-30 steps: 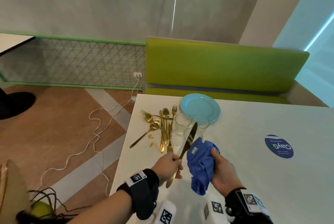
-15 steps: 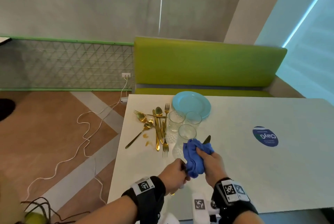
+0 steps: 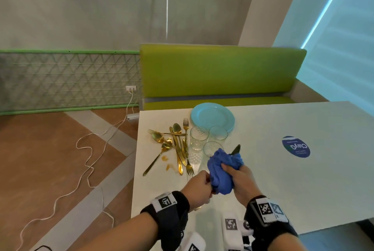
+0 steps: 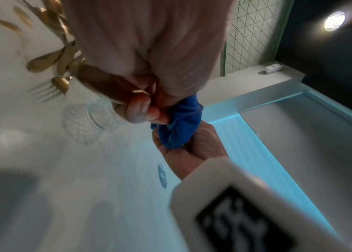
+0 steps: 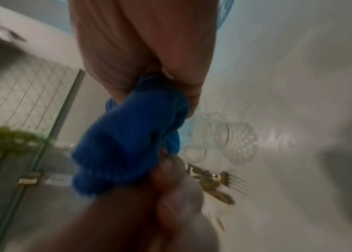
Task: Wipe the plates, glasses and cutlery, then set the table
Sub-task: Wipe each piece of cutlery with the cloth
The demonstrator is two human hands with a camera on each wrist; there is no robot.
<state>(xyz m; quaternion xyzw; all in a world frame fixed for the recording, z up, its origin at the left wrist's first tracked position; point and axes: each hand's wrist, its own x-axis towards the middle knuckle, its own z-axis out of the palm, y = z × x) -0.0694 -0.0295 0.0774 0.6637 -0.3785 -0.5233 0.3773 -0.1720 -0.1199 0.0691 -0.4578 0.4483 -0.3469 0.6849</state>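
My left hand (image 3: 199,187) grips the handle of a gold knife (image 3: 236,149); its handle end (image 3: 197,208) pokes out below the fist. My right hand (image 3: 237,180) holds a blue cloth (image 3: 221,169) wrapped round the blade, so only the dark tip shows above it. In the left wrist view the fingers (image 4: 140,109) curl on the gold handle next to the cloth (image 4: 177,129). Several gold forks and spoons (image 3: 178,145) lie in a heap on the white table (image 3: 303,180). Three clear glasses (image 3: 199,139) stand beside them, and a light blue plate (image 3: 212,117) sits behind.
A green bench (image 3: 220,74) runs along the table's far side. A round blue sticker (image 3: 296,146) marks the tabletop at right. A white cable (image 3: 87,159) snakes over the floor at left, from a wall socket (image 3: 131,88). Small orange smears (image 3: 168,162) lie near the cutlery.
A second ago the knife blade stood bare beside the cloth. My right hand has since closed the cloth round the blade, and both hands have drawn together with only the tip exposed.
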